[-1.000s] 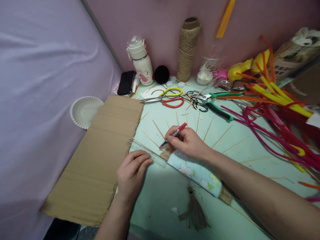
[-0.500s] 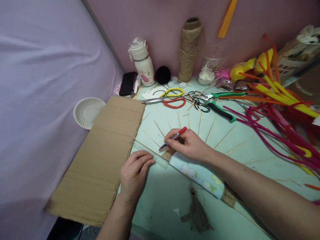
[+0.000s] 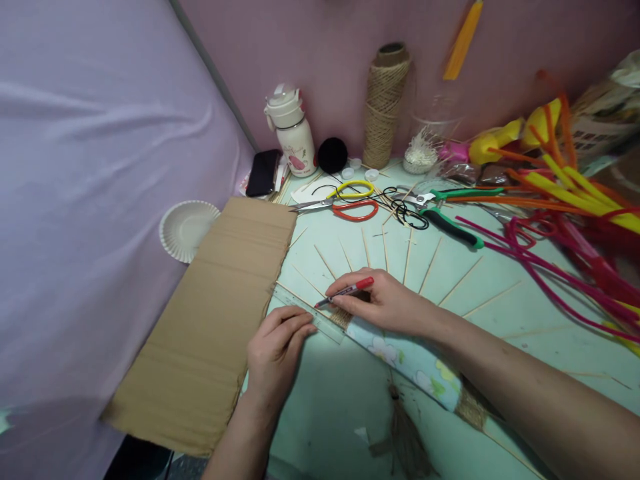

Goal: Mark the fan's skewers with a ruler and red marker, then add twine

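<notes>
My left hand [image 3: 276,352] lies flat with its fingers pressing a clear plastic ruler [image 3: 310,313] onto the pale green sheet [image 3: 465,267]. My right hand [image 3: 385,303] grips a red marker pen [image 3: 346,291], its tip touching the sheet at the ruler's edge. Thin wooden sticks [image 3: 431,265] fan out across the sheet from a handle covered in flowered cloth [image 3: 410,359] and bound with twine. A twine tassel [image 3: 407,443] hangs below the handle.
A brown cardboard sheet [image 3: 210,313] lies at the left with a paper plate [image 3: 186,230] beyond it. Behind stand a bottle [image 3: 295,137], a phone [image 3: 263,172], a twine spool [image 3: 383,107], scissors [image 3: 345,200], green-handled pliers [image 3: 450,210] and several coloured pipe cleaners [image 3: 565,207].
The view has shifted slightly, so everything sits lower and more to the right. The marker has tilted flatter and its tip has come down to the ruler's edge. My left hand stays on the ruler.
</notes>
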The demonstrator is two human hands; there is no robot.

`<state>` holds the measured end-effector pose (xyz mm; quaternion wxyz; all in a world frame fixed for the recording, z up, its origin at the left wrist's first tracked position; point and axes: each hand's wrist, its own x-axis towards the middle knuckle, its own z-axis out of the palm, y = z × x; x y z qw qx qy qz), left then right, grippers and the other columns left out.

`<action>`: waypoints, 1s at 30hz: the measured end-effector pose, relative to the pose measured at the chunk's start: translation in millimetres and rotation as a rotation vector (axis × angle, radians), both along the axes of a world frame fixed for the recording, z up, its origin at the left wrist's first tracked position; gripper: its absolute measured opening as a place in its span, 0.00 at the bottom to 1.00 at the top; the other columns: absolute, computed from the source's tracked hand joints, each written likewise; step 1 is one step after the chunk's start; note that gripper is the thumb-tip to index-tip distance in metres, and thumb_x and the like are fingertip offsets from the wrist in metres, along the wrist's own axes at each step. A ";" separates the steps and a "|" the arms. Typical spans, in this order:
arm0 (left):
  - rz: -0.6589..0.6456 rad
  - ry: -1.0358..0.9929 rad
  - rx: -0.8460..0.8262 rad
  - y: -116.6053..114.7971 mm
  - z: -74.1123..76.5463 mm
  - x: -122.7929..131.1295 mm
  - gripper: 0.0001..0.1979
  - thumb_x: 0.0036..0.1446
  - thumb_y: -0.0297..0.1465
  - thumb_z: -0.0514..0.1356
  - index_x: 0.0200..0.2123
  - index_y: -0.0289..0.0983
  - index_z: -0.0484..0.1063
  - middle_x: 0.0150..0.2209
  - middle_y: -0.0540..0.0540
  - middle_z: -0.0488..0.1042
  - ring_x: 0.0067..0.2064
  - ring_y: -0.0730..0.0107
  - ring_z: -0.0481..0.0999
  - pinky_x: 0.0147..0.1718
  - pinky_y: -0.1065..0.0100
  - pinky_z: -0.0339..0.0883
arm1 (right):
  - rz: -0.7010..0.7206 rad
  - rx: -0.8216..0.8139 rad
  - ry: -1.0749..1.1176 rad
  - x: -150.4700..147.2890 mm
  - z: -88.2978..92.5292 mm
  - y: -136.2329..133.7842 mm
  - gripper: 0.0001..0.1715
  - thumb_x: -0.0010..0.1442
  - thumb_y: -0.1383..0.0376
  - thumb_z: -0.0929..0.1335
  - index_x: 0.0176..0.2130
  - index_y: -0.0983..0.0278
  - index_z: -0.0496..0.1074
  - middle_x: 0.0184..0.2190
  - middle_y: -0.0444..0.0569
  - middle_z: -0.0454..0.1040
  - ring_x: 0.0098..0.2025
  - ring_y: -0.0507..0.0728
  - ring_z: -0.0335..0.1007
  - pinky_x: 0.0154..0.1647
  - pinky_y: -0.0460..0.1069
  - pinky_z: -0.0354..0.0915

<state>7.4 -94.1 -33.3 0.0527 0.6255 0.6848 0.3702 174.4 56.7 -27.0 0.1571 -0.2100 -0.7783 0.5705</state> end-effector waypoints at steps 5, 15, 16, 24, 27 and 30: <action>0.004 0.003 -0.006 -0.2 0.3 0.9 0.05 0.54 0.24 0.63 0.35 0.36 0.78 0.36 0.46 0.76 0.38 0.73 0.76 0.42 0.72 0.70 | 0.005 0.000 -0.008 -0.4 -0.3 0.5 0.13 0.62 0.61 0.65 0.41 0.63 0.76 0.35 0.47 0.78 0.32 0.52 0.71 0.30 0.45 0.63; 0.001 -0.002 0.003 0.3 0.7 0.9 0.05 0.54 0.24 0.63 0.35 0.36 0.78 0.36 0.46 0.76 0.38 0.73 0.76 0.41 0.72 0.70 | 0.012 0.049 -0.013 -0.9 0.4 0.6 0.12 0.62 0.62 0.64 0.40 0.62 0.77 0.33 0.46 0.78 0.30 0.51 0.70 0.29 0.45 0.61; 0.001 -0.002 0.004 0.3 0.7 1.0 0.05 0.54 0.24 0.63 0.35 0.36 0.78 0.36 0.46 0.76 0.38 0.73 0.76 0.41 0.72 0.70 | 0.015 0.052 -0.014 -0.8 0.6 0.7 0.12 0.62 0.62 0.64 0.40 0.62 0.77 0.33 0.46 0.78 0.31 0.51 0.70 0.30 0.45 0.61; 0.016 -0.011 -0.008 0.3 2.4 2.2 0.05 0.55 0.26 0.62 0.35 0.38 0.78 0.35 0.47 0.76 0.37 0.71 0.76 0.40 0.69 0.72 | 0.018 0.021 -0.045 -1.3 0.7 -0.4 0.13 0.62 0.62 0.64 0.39 0.63 0.76 0.31 0.45 0.77 0.30 0.51 0.68 0.30 0.45 0.60; 0.013 -0.011 -0.006 0.5 2.6 2.4 0.05 0.55 0.25 0.62 0.35 0.38 0.78 0.35 0.46 0.76 0.37 0.72 0.76 0.40 0.69 0.72 | 0.005 0.009 -0.042 -1.3 1.2 -1.2 0.13 0.62 0.63 0.64 0.39 0.63 0.76 0.31 0.45 0.76 0.28 0.49 0.66 0.27 0.44 0.58; 0.014 -0.012 -0.004 0.3 1.7 2.0 0.05 0.55 0.25 0.62 0.35 0.37 0.78 0.35 0.46 0.76 0.37 0.72 0.76 0.40 0.70 0.72 | -0.015 0.003 -0.040 -1.1 1.3 -1.2 0.13 0.62 0.62 0.64 0.39 0.64 0.76 0.31 0.45 0.76 0.26 0.49 0.64 0.25 0.44 0.57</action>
